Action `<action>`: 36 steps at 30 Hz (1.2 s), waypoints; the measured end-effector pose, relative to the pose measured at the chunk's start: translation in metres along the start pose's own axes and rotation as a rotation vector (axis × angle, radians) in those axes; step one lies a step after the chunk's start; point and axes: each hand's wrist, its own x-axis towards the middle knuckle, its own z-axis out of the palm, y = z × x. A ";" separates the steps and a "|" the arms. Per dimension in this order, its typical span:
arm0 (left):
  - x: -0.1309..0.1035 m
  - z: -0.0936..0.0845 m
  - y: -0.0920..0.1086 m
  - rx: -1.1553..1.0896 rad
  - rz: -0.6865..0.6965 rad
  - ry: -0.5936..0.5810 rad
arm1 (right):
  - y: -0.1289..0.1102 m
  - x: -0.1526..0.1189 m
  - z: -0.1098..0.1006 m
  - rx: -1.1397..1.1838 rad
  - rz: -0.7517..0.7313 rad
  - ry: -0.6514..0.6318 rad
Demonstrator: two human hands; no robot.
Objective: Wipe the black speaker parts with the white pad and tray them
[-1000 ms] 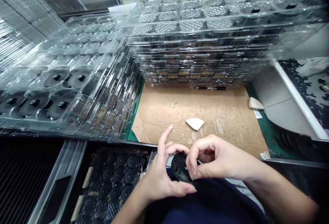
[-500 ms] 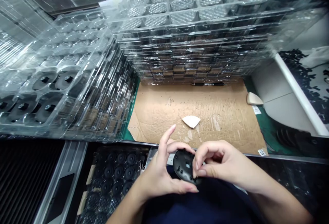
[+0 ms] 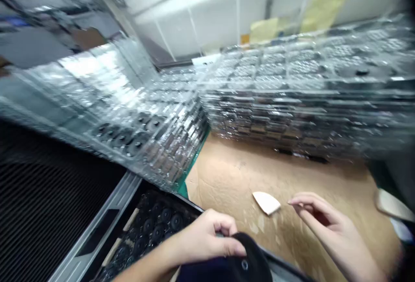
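Low at left hand point(image 3: 218, 238) — black disc point(image 3: 256, 258), edge in grip.

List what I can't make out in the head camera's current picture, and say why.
All in the head view:
Right hand: whether it pinches anything small; too small and blurred.
Black piece: the part covered by the left hand.
Rear tray stack: its right end, blurred and cut off by the right edge.
Slim dark item at its foot: what it is; blurred.
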 end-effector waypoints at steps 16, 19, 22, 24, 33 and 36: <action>-0.119 -0.198 0.144 0.941 0.025 1.261 | 0.080 0.103 0.035 -0.058 -0.150 0.096; -0.108 -0.249 0.145 1.145 -0.106 1.299 | 0.080 0.106 0.030 -0.012 -0.006 0.135; -0.089 -0.281 0.128 1.225 -0.269 1.238 | 0.077 0.111 0.027 0.019 0.064 0.164; -0.079 -0.288 0.113 1.279 -0.337 1.206 | 0.074 0.111 0.025 0.044 0.052 0.189; -0.145 -0.227 0.069 1.585 -0.377 1.278 | 0.063 0.104 0.016 0.050 0.024 0.311; -0.190 -0.193 0.049 1.567 -0.460 1.371 | 0.063 0.104 0.009 -0.011 -0.012 0.357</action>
